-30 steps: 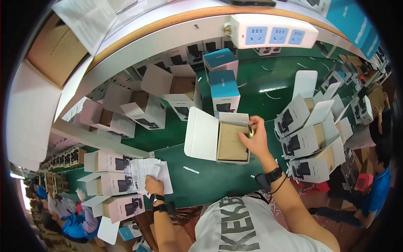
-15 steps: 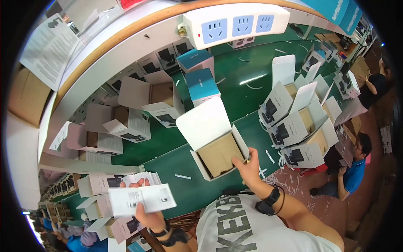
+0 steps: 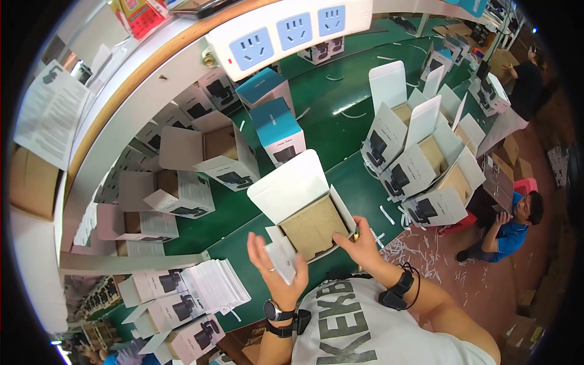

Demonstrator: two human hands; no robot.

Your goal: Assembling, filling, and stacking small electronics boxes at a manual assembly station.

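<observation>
In front of me stands an open white carton [image 3: 291, 182], its lid flap up and a brown cardboard insert [image 3: 313, 225] filling its inside. My right hand [image 3: 360, 244] grips the carton's near right wall, the thumb over the insert. At the carton's left side, my left hand [image 3: 278, 274] holds a folded white leaflet [image 3: 281, 260] between thumb and slightly blurred fingers. The leaflet is tilted against the carton's near left edge; whether part of it is inside I cannot tell. Left of that hand lies a stack of white leaflets [image 3: 219, 285].
Open cartons [image 3: 237, 167] stand at the left, more cartons [image 3: 395, 170] at the right and others [image 3: 182, 334] at lower left. Two teal-topped boxes [image 3: 275, 121] sit behind. A power strip [image 3: 292, 33] hangs above. Paper strips litter the floor; a seated person [image 3: 514, 210] is at right.
My left hand has carried the leaflet from above the stack rightward to the carton, uncovering the stack. My right hand stays on the carton. The view has shifted slightly.
</observation>
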